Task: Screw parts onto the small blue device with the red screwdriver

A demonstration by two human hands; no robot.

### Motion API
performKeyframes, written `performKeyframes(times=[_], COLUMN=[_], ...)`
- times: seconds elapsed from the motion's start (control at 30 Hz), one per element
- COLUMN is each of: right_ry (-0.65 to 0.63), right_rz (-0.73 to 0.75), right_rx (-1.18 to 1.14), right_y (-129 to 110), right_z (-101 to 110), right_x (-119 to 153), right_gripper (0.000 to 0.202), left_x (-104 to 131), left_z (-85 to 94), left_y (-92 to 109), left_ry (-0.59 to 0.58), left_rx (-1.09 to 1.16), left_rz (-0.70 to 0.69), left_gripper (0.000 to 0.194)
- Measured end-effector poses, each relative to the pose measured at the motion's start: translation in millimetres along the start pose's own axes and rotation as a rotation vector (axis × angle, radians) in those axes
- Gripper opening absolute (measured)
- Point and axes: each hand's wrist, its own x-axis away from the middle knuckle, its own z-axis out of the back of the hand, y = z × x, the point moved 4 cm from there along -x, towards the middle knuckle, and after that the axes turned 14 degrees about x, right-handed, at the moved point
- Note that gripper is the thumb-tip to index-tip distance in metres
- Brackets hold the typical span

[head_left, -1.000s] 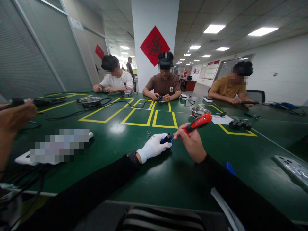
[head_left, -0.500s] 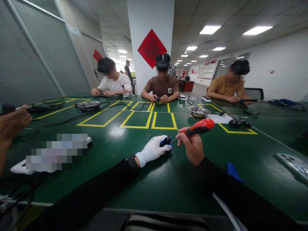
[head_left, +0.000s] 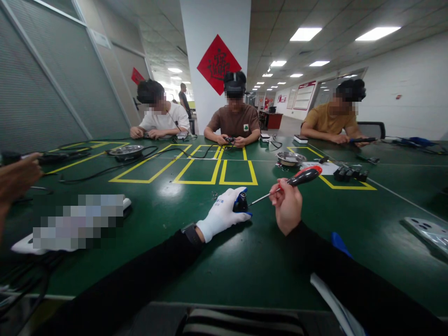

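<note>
The gloved left hand cups a small black part at the green table's near middle, while the bare right hand has drawn its red-and-black screwdriver rightward, leaving the tip just beside the part, seemingly backed out.

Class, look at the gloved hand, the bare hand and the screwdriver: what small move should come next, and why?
Probably line the screwdriver up with the small black part: the gloved left hand grips that part, the bare right hand holds the screwdriver, and its tip points at the part's side, though whether they touch is hard to tell.
</note>
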Motion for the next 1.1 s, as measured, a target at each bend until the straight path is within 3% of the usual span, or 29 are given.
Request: performKeyframes(times=[0.17,0.37,0.53,0.67,0.8,0.97,1.1], right_ry=[-0.028,-0.176,-0.235,-0.251,-0.261,-0.28,-0.267], right_rz=[-0.321,-0.572,-0.595,-0.612,-0.643,-0.661,-0.62], right_rx=[-0.134,-0.248,-0.25,-0.254,-0.279,-0.32,-0.365], right_y=[15.9,27.3,27.7,27.4,28.4,29.1,27.8], right_z=[5.2,3.7,1.1,-0.1,-0.1,0.3,0.5], right_x=[-7.0,-5.2,-3.9,-2.7,-2.6,-2.8,-3.8], right_gripper=[0.013,0.017,0.019,0.018,0.018,0.02,0.024], left_x=[2.0,2.8,2.8,1.0,-0.4,-0.5,-1.6], left_z=[1.6,0.8,-1.8,1.8,2.9,3.3,3.9], left_y=[2.6,0.8,-1.0,-8.6,-14.1,-15.6,-20.2], left_ry=[-0.017,0.032,0.004,0.079,0.047,0.031,0.031], left_rx=[0.09,-0.002,-0.013,-0.116,-0.118,-0.129,-0.155], left_rz=[-0.043,-0.029,-0.093,-0.027,0.018,0.006,0.019], left_gripper=[0.054,0.08,0.07,0.084,0.073,0.081,0.074])
